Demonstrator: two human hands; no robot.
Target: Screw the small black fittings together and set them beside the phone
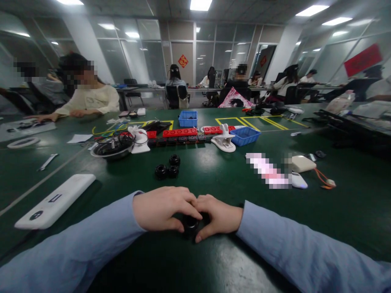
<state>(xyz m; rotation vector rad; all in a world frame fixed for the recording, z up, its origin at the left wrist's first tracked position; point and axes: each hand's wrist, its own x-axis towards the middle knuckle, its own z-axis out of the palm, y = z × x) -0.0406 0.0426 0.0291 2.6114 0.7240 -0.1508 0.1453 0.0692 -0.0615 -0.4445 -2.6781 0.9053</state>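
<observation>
My left hand (165,207) and my right hand (220,215) meet close in front of me, low over the green table. Between them is a round, shiny black tyre-like ring (191,224), partly hidden by my fingers. Left thumb and fingers curl around its left and far side; the right thumb and fingers close in from the right. Just beyond my hands, several similar black rings stand in a small cluster, among them a left ring (161,171), with a rear ring (174,159) behind.
A white power bank (58,199) lies at left. Farther back are a metal bowl (113,148) with dark items, a row of red-topped blocks (180,133), a white clamp stand (224,142) and a blue bin (246,136). A white mouse (298,180) lies right. A co-worker (91,91) sits far left.
</observation>
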